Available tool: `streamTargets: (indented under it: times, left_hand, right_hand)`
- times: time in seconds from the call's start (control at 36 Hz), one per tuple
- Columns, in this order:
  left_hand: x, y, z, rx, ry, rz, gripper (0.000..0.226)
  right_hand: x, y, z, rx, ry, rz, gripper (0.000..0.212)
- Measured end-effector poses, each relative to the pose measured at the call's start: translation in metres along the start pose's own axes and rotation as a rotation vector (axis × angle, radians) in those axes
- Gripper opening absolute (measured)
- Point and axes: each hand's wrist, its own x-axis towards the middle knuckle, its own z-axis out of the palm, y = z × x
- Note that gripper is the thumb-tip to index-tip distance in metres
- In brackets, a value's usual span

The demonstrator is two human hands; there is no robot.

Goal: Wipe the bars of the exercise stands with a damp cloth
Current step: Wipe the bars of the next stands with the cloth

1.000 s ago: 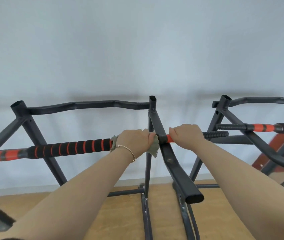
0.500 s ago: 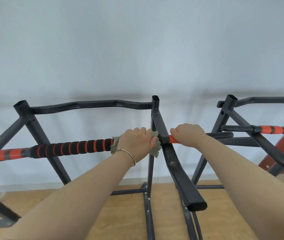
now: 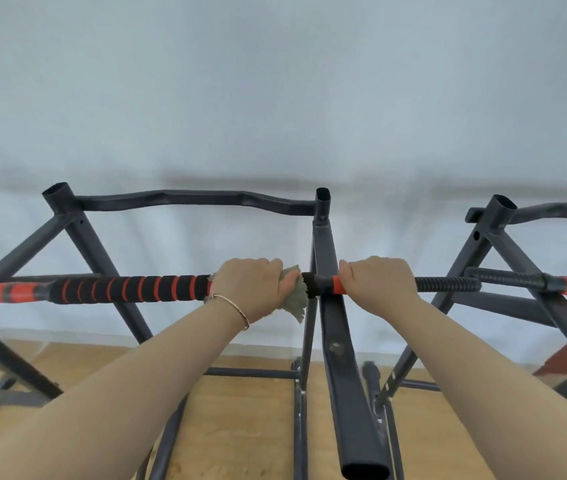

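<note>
A black and orange padded bar (image 3: 129,289) runs left to right across a dark metal exercise stand (image 3: 192,199). My left hand (image 3: 252,285) is wrapped round this bar near its right end, with a grey-green cloth (image 3: 295,299) bunched under the fingers and hanging below. My right hand (image 3: 377,284) grips the same bar just right of the stand's upright (image 3: 323,237), beside an orange band (image 3: 336,285). The bar's ribbed black end (image 3: 448,284) sticks out past my right hand.
A second dark stand (image 3: 500,216) stands to the right, with its own black and orange bar (image 3: 559,284). A flat dark tube (image 3: 354,410) slopes down toward me between my arms. Behind is a pale wall (image 3: 275,98), below a wooden floor (image 3: 247,427). A red object (image 3: 566,358) sits at the right edge.
The view has shifted slightly to the left, so the stands sit further right in the picture. Both hands stay on the bar; the left hand with the cloth remains close to the upright.
</note>
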Motion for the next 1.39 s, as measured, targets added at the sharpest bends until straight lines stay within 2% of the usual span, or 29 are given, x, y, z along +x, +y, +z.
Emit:
streamTargets:
  times: [0.08, 0.14, 0.19, 0.36, 0.44, 0.53, 0.56, 0.58, 0.61, 0.67, 0.75, 0.81, 0.86, 0.92, 0.97, 1.03, 1.08, 1.11, 1.14, 1.19, 1.22, 1.28, 1.31, 1.33, 1.39]
  left_hand:
    - [0.003, -0.002, 0.006, -0.015, 0.082, 0.014, 0.046]
    - [0.003, -0.004, 0.012, -0.029, 0.185, 0.084, 0.042]
    - [0.005, -0.007, 0.017, -0.042, 0.212, 0.104, 0.039]
    - [0.004, -0.008, 0.002, -0.026, 0.069, 0.105, 0.055]
    - [0.007, -0.007, -0.004, -0.065, -0.08, 0.082, 0.049]
    - [0.012, -0.005, -0.006, -0.043, -0.16, 0.12, 0.022]
    - [0.014, -0.005, -0.007, -0.016, -0.197, 0.165, 0.019]
    - [0.017, -0.006, -0.006, -0.013, -0.229, 0.183, 0.019]
    - [0.02, -0.007, -0.007, -0.025, -0.262, 0.172, 0.021]
    - [0.024, -0.009, -0.012, -0.044, -0.34, 0.121, 0.041]
    - [0.022, -0.007, -0.012, -0.072, -0.368, -0.022, 0.065]
    - [0.014, -0.003, -0.005, -0.047, -0.232, -0.071, 0.064]
    - [0.007, 0.002, 0.002, -0.006, -0.103, -0.092, 0.059]
    - [0.005, 0.003, 0.005, 0.02, -0.037, -0.096, 0.055]
    - [0.005, 0.001, 0.008, 0.016, 0.013, -0.099, 0.051]
    - [0.003, 0.0, 0.014, -0.018, 0.101, -0.066, 0.051]
    - [-0.002, -0.002, 0.021, -0.043, 0.181, -0.007, 0.047]
    - [-0.006, -0.005, 0.024, -0.042, 0.193, 0.018, 0.045]
    - [-0.009, -0.008, 0.025, -0.038, 0.196, 0.031, 0.045]
    - [-0.012, -0.009, 0.025, -0.027, 0.19, 0.012, 0.047]
    - [-0.012, -0.008, 0.022, -0.028, 0.195, -0.004, 0.049]
    - [-0.008, -0.006, 0.017, -0.023, 0.174, -0.036, 0.054]
    - [-0.005, -0.007, 0.015, -0.008, 0.149, -0.038, 0.054]
    - [-0.002, -0.008, 0.015, 0.024, 0.114, -0.005, 0.051]
    - [0.001, -0.007, 0.013, 0.048, 0.055, 0.093, 0.027]
  right_hand:
    - [0.009, 0.005, -0.008, 0.035, -0.081, -0.044, 0.019]
    - [0.014, 0.008, -0.009, 0.06, -0.136, -0.058, 0.022]
    - [0.017, 0.011, -0.007, 0.073, -0.18, -0.071, 0.022]
    - [0.025, 0.016, -0.006, 0.152, -0.241, -0.094, 0.017]
    - [0.024, 0.017, -0.011, 0.193, -0.251, -0.078, 0.016]
    - [0.015, 0.011, 0.0, 0.147, -0.087, -0.03, 0.013]
    - [0.01, 0.008, 0.005, 0.124, -0.002, -0.003, 0.008]
    - [0.006, 0.005, 0.012, 0.132, 0.078, 0.033, 0.014]
    - [0.002, 0.0, 0.017, 0.172, 0.145, 0.075, 0.028]
    - [-0.002, -0.003, 0.025, 0.27, 0.381, 0.132, 0.049]
    - [-0.003, -0.004, 0.03, 0.258, 0.52, 0.155, 0.051]
    - [-0.001, -0.002, 0.029, 0.203, 0.444, 0.151, 0.039]
    - [0.0, 0.0, 0.026, 0.1, 0.269, 0.078, 0.021]
    - [0.003, 0.005, 0.016, 0.136, 0.103, 0.008, 0.01]
    - [0.012, 0.009, 0.002, 0.246, -0.009, 0.002, 0.011]
    - [0.022, 0.018, -0.008, 0.455, -0.237, 0.105, 0.008]
    - [0.029, 0.027, -0.012, 0.801, -0.502, 0.197, 0.034]
    - [0.03, 0.029, -0.015, 0.908, -0.563, 0.231, 0.041]
    - [0.031, 0.029, -0.017, 0.931, -0.58, 0.24, 0.045]
    - [0.029, 0.024, -0.017, 0.841, -0.502, 0.237, 0.045]
    - [0.027, 0.02, -0.016, 0.699, -0.414, 0.215, 0.039]
    - [0.02, 0.012, -0.013, 0.447, -0.152, 0.149, 0.012]
    - [0.017, 0.007, -0.012, 0.406, -0.067, 0.12, 0.013]
    - [0.014, 0.003, -0.012, 0.422, -0.016, 0.113, 0.022]
    - [0.012, 0.001, -0.012, 0.373, -0.074, 0.106, 0.032]
